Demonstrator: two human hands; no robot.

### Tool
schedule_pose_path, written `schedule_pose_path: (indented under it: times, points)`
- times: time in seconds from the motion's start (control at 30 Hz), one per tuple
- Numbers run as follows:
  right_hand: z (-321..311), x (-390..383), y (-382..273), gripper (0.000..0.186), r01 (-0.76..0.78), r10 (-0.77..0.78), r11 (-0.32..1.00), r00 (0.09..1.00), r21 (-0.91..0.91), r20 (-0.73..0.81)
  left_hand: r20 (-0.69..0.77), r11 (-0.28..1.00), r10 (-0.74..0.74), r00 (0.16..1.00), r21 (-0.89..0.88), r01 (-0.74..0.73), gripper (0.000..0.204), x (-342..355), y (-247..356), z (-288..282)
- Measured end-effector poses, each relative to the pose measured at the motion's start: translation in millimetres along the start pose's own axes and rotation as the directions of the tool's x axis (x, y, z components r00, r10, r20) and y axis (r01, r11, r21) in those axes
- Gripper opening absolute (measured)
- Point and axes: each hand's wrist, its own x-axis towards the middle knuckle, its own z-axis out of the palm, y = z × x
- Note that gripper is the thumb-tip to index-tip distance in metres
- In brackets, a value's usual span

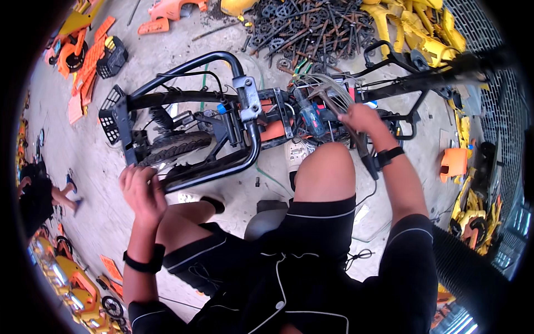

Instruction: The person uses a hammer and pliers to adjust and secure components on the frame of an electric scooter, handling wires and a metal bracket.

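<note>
In front of me lies a partly stripped vehicle frame with a bent black tube and a grey metal clamp block. My left hand is closed over the tube's near left corner. A hammer with a dark grip is in my right hand, whose fingers wrap its shaft close to the head. Just left of that hand, a blue-green power tool rests on the frame, beside a bundle of grey cables. A knobbly tyre shows under the left part of the frame.
A heap of dark metal rods and sprockets lies beyond the frame. Yellow plastic panels are piled at the far right, orange parts at the far left. Another person's legs show at left. I sit on a grey stool.
</note>
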Motion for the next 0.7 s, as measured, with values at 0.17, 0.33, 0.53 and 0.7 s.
schedule_pose_path:
  times: [0.17, 0.33, 0.53, 0.7]
  points:
    - [-93, 120, 12, 0.052, 0.257, -0.185, 0.957, 0.897, 0.132, -0.4, 0.122, 1.0, -0.008, 0.992, -0.008, 0.009, 0.015, -11, -5, 4]
    - [-139, 238, -39, 0.041, 0.124, -0.131, 0.991, 0.902, -0.042, -0.412, 0.26, 1.0, -0.017, 0.966, 0.025, 0.011, 0.023, -16, -2, -10]
    - [-79, 349, -93, 0.036, 0.212, -0.238, 0.958, 0.964, -0.194, -0.119, 0.285, 0.997, -0.077, 0.955, 0.004, 0.079, 0.021, -27, 1, -20]
    - [-16, 425, -79, 0.047, 0.22, -0.201, 0.966, 0.97, -0.135, 0.136, 0.282, 0.998, -0.026, 0.959, -0.049, 0.041, 0.023, -13, -6, -17]
